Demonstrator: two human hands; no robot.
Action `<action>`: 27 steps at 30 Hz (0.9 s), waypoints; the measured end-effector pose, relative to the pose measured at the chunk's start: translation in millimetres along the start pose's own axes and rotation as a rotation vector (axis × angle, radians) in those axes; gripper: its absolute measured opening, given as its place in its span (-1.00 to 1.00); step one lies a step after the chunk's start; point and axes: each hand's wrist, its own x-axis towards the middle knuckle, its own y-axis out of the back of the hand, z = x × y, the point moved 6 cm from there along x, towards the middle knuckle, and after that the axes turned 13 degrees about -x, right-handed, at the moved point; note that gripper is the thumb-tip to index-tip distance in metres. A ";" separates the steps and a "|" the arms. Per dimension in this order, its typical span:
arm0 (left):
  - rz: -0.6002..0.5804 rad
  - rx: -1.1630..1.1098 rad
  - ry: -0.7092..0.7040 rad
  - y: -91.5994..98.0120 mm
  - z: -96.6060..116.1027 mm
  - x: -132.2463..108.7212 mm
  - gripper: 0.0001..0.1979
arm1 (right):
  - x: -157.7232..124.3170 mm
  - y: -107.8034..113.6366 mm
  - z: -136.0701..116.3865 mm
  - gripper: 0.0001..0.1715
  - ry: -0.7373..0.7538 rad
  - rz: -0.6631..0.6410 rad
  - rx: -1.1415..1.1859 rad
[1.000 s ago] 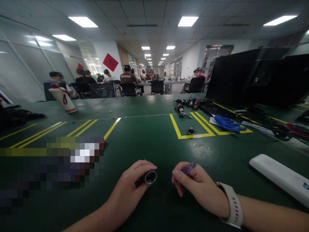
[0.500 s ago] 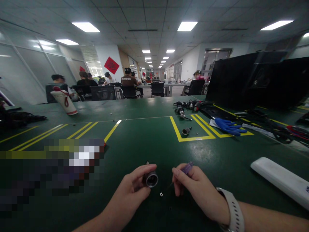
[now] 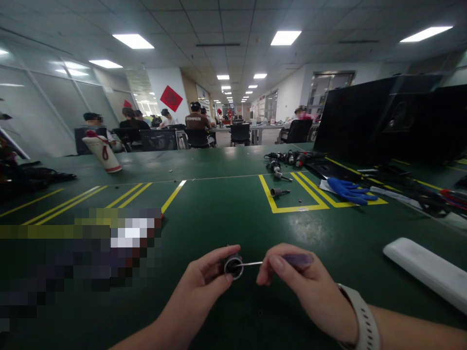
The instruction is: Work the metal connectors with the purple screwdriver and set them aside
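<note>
My left hand (image 3: 199, 291) pinches a small black cylindrical part with a silver rim (image 3: 233, 266) just above the green table (image 3: 226, 214). My right hand (image 3: 302, 291), with a white watch (image 3: 359, 316) on its wrist, grips a purple-handled screwdriver (image 3: 297, 260). The thin metal shaft runs left and its tip sits in the open end of the cylinder. Both hands are closed on what they hold.
A similar metal part (image 3: 279, 192) lies in a yellow-taped box, with more parts (image 3: 288, 158) behind it. A blue glove (image 3: 350, 190), cables and dark monitors (image 3: 383, 116) fill the right side. A white flat object (image 3: 426, 272) lies near right. A white cup (image 3: 102, 153) stands far left. Several people sit at desks behind.
My right hand has turned the screwdriver to point left and brought its tip into the cylinder's open end. The loose part in the yellow box has rolled slightly.
</note>
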 end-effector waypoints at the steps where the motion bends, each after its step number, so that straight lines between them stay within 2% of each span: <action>1: 0.000 0.004 -0.007 -0.3 -0.1 -0.3 -0.62 | -1.6 -1.4 -2.7 -0.70 0.026 -0.019 -0.073; 5: 0.005 0.041 -0.037 -1.0 -0.5 -0.7 -0.64 | -6.3 -5.7 -13.4 -0.71 0.132 -0.035 -0.291; 9: 0.015 0.083 -0.051 -1.2 1.0 0.9 -0.66 | -8.0 -9.3 -19.6 -0.78 0.210 -0.019 -0.389; 15: 0.042 0.162 -0.122 -2.1 4.4 4.1 -0.68 | -13.6 -21.0 -30.5 -0.84 0.417 -0.108 -0.537; 21: 0.036 0.239 -0.216 -1.8 2.6 4.4 -0.69 | -16.4 -26.6 -35.3 -0.85 0.494 -0.153 -0.687; 27: 0.017 0.277 -0.237 -2.9 2.8 3.2 -0.68 | -18.2 -30.5 -39.4 -0.86 0.544 -0.157 -0.747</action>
